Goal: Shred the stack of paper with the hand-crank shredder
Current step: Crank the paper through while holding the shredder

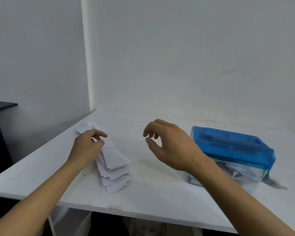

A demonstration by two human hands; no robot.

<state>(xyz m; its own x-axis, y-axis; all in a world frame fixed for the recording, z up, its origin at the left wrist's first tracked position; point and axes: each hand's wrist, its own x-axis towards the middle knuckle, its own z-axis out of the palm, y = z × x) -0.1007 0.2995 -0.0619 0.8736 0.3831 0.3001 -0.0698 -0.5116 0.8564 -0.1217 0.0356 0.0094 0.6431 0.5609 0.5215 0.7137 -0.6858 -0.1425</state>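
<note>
A fanned stack of white paper strips [115, 165] lies on the white table [151, 193], left of centre. My left hand [89, 145] hovers over the far part of the stack with fingers loosely curled, holding nothing that I can see. My right hand [168, 145] hangs in the air between the stack and the shredder, fingers relaxed and empty. The hand-crank shredder [235, 150] stands at the right, a blue top on a clear bin that holds paper shreds. My right forearm covers the bin's near left corner. Its crank is not clearly visible.
The table meets a white wall at the back, with a wall corner at the back left. A dark piece of furniture [0, 133] stands left of the table. A small scrap of shredded paper [276, 183] lies by the shredder's right end.
</note>
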